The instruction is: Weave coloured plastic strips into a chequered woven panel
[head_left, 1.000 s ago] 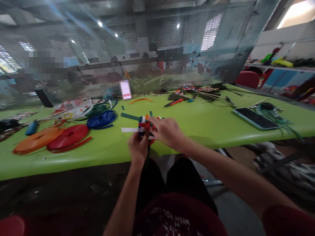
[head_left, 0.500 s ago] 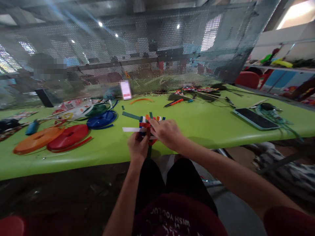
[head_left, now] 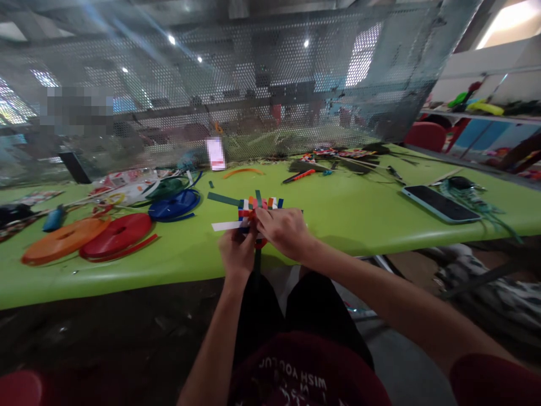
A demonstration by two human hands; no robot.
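Observation:
A small piece woven from flat coloured strips (head_left: 245,213) is held between my hands above the near edge of the table. Red, white, blue, orange and green ends stick out around it. One long green end (head_left: 224,199) and one white end (head_left: 226,226) point left, and another green strip hangs down toward my lap. My left hand (head_left: 237,251) grips the weave from below left, thumb up. From the right, my right hand (head_left: 284,228) pinches it with bent fingers, hiding much of its right side.
Coils of orange (head_left: 65,239), red (head_left: 116,235) and blue strip (head_left: 174,206) lie left on the green table (head_left: 346,225). A red-handled cutter (head_left: 299,176) lies beyond my hands. A phone (head_left: 439,203) lies at the right. Perforated metal sheet (head_left: 262,107) stands behind.
My right hand has shifted slightly left and down over the weave. The long green and white ends have tilted a little. Both hands keep their hold.

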